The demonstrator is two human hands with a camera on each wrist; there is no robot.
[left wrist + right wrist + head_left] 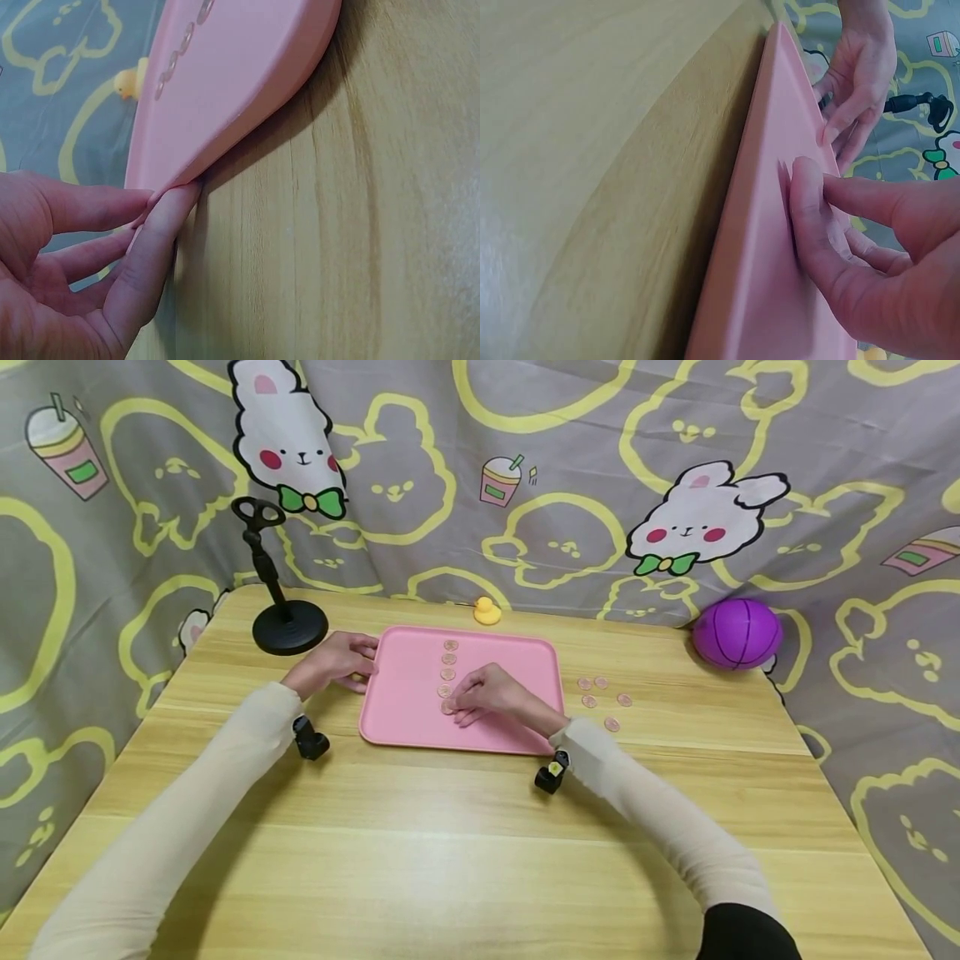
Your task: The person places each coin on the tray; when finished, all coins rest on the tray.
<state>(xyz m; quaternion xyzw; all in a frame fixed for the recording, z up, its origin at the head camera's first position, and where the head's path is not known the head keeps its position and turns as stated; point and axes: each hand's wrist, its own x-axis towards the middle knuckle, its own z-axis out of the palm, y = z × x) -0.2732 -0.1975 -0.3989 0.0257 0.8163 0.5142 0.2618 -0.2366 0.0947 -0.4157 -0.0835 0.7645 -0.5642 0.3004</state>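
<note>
A pink tray (405, 693) lies on the wooden table, with a column of small copper coins (449, 659) down its middle. My right hand (452, 703) is over the tray at the near end of that column. Its thumb and forefinger meet on a coin, which is mostly hidden beneath them. In the right wrist view the thumb (810, 195) presses flat on the tray (765, 247). My left hand (367, 664) rests at the tray's left rim, its fairly straight fingertips (176, 202) touching the edge of the tray (247, 82). Several loose coins (624, 699) lie on the table right of the tray.
A black round-based stand (285, 618) stands at the back left near my left hand. A yellow rubber duck (487, 611) sits behind the tray, and a purple ball (737, 633) rests at the back right. A patterned curtain hangs around the table.
</note>
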